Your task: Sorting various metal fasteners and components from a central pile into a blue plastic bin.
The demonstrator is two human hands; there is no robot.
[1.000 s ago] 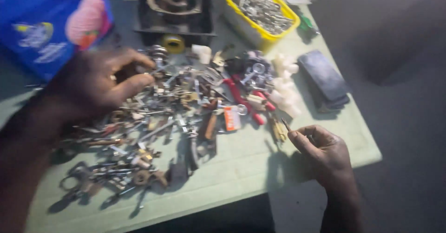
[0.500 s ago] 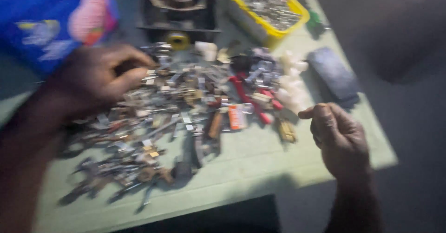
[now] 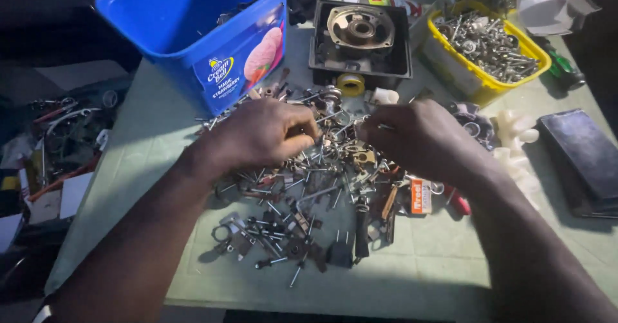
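Observation:
A heap of mixed metal hardware, bolts, screws, nuts and small tools, covers the middle of a pale green table. My left hand rests on the heap's upper left, its fingers curled and pinching small parts. Over the heap's upper right, my right hand has its fingertips closed on a thin metal piece. The two hands almost meet above the pile. What lies under the palms is hidden.
A blue plastic tub stands at the back left, a black square housing with a metal disc at the back middle, a yellow tray of screws at the back right. White plastic parts and a dark block lie on the right. Clutter sits off the table's left edge.
My right hand has come from the table's front right edge up to the pile, close to the left hand. The left hand has stayed on the heap. The view has shifted closer.

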